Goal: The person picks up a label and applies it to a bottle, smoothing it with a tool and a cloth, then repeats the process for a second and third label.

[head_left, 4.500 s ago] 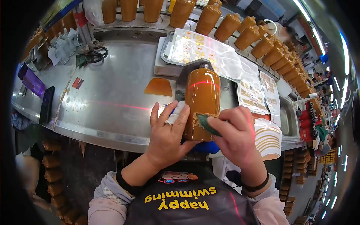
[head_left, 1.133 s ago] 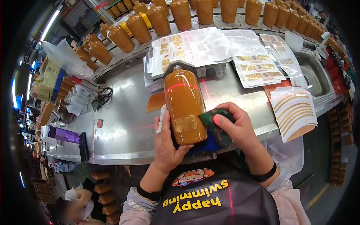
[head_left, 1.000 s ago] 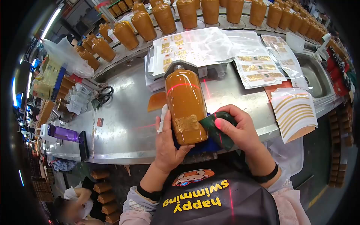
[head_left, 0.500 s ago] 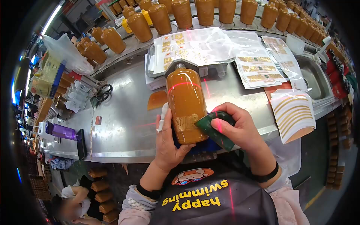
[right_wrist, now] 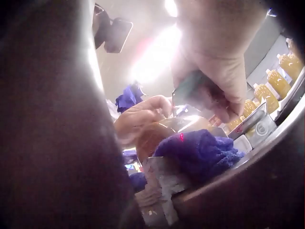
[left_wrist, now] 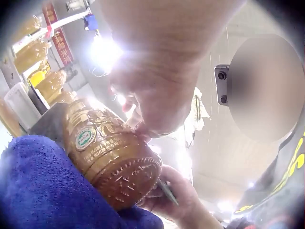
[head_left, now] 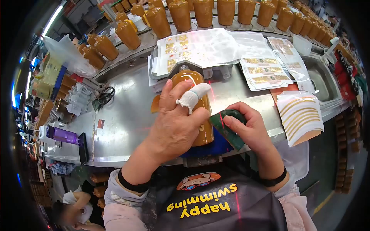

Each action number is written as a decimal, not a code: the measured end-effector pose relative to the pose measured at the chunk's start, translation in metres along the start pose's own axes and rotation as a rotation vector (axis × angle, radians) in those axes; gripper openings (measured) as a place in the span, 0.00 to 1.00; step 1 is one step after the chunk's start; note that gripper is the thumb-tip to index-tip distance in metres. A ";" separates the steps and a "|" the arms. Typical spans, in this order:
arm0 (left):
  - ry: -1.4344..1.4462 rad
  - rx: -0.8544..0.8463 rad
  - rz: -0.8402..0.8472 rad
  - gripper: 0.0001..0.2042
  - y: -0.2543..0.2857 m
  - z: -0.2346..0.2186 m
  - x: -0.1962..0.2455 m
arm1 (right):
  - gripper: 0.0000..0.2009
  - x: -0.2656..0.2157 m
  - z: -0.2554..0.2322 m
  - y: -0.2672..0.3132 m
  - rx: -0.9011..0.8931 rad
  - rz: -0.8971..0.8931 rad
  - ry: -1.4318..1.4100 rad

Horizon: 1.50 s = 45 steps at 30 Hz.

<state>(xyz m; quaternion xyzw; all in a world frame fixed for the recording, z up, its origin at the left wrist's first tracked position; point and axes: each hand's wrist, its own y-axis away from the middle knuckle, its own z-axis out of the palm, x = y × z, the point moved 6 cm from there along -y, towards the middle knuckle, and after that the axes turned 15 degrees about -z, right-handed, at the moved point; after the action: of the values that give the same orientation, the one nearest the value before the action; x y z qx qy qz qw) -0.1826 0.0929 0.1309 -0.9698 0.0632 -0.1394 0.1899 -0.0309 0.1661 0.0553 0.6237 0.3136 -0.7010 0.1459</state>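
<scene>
A glossy brown bottle (head_left: 206,133) lies on its side on a blue towel (head_left: 222,145), its neck toward a dark angular stand (head_left: 195,68). My left hand (head_left: 173,125) lies across the bottle, fingers pointing away and a white finger cover (head_left: 192,96) on one. In the left wrist view the bottle (left_wrist: 107,148) shows gold lettering and a round green-and-white emblem. At the bottle's right, my right hand (head_left: 251,129) pinches a flexible dark green scraper (head_left: 232,135) between thumb and fingers. Part of an amber sheet (head_left: 155,103) shows behind my left hand.
Rows of similar brown bottles (head_left: 181,17) stand along the back. Sheets of gold decals (head_left: 266,71) and a sheet with curved gold strips (head_left: 301,115) lie right, near a sink (head_left: 323,73). Black-handled scissors (head_left: 106,95) and a purple object (head_left: 65,134) are at left.
My left hand has moved from the bottle's left side to across its top, covering the gold decal. My right hand has drawn the green scraper slightly away from the bottle.
</scene>
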 end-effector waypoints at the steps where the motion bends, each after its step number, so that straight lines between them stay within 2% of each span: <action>1: 0.013 0.002 -0.001 0.09 -0.001 0.000 -0.001 | 0.11 0.000 0.000 0.000 -0.006 0.004 0.006; 4: 0.087 -0.037 -0.037 0.08 -0.002 0.000 -0.005 | 0.11 -0.001 0.003 -0.001 -0.047 0.048 -0.030; 7: 0.229 -0.064 -0.094 0.08 0.000 -0.005 -0.016 | 0.10 -0.002 0.005 -0.006 -0.071 -0.010 0.006; 10: 0.324 -0.049 -0.143 0.08 0.002 -0.007 -0.021 | 0.10 -0.004 0.011 -0.009 -0.089 0.063 -0.060; 13: 0.326 -0.012 -0.106 0.08 0.002 -0.005 -0.018 | 0.11 -0.006 0.014 -0.012 -0.112 -0.024 0.023; 16: 0.286 0.008 -0.070 0.07 0.003 -0.001 -0.019 | 0.09 -0.010 0.012 -0.009 -0.099 -0.063 0.008; 19: 0.330 0.021 -0.076 0.07 0.004 -0.003 -0.022 | 0.09 -0.016 0.000 -0.009 0.037 -0.118 0.085; 21: 0.349 0.039 -0.072 0.07 0.008 -0.005 -0.023 | 0.10 -0.024 0.006 -0.010 -0.030 -0.306 0.290; 23: 0.378 0.058 -0.095 0.06 0.012 -0.006 -0.024 | 0.10 -0.036 0.019 -0.009 -0.195 -0.452 0.500; 24: 0.391 0.069 -0.108 0.06 0.014 -0.007 -0.025 | 0.10 -0.044 0.026 -0.009 -0.205 -0.507 0.570; 27: 0.385 0.097 -0.056 0.11 0.025 -0.003 -0.032 | 0.09 -0.060 0.058 -0.012 -0.212 -0.626 0.713; 30: 0.696 0.044 -0.280 0.25 0.052 0.000 -0.048 | 0.09 -0.061 0.067 -0.017 -0.180 -0.684 0.807; 31: 0.741 0.055 -0.294 0.39 0.066 0.012 -0.055 | 0.09 -0.062 0.069 -0.019 -0.194 -0.688 0.793; 34: 0.575 0.084 -0.471 0.43 0.088 0.054 -0.058 | 0.07 -0.067 0.072 -0.018 -0.235 -0.661 0.771; 35: 0.737 0.091 -0.571 0.45 0.092 0.068 -0.063 | 0.07 -0.070 0.075 -0.019 -0.255 -0.632 0.772; 38: 0.179 0.077 -0.347 0.44 0.076 0.038 -0.050 | 0.06 -0.077 0.077 -0.019 -0.265 -0.582 0.761; 39: 0.077 0.134 -0.309 0.43 0.074 0.026 -0.043 | 0.06 -0.081 0.076 -0.019 -0.265 -0.587 0.762; 42: -0.048 0.284 -0.145 0.43 0.066 -0.010 -0.020 | 0.06 -0.087 0.072 -0.021 -0.266 -0.574 0.713; 44: 0.082 0.263 -0.223 0.44 0.067 0.005 -0.031 | 0.07 -0.095 0.068 -0.024 -0.298 -0.533 0.683; 45: 0.135 0.241 -0.288 0.45 0.067 0.020 -0.038 | 0.06 -0.100 0.067 -0.026 -0.295 -0.583 0.691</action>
<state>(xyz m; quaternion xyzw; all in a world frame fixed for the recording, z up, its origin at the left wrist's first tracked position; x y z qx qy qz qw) -0.2173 0.0447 0.0781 -0.9275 -0.0810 -0.2363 0.2781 -0.0806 0.1255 0.1607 0.6789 0.6018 -0.4123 -0.0829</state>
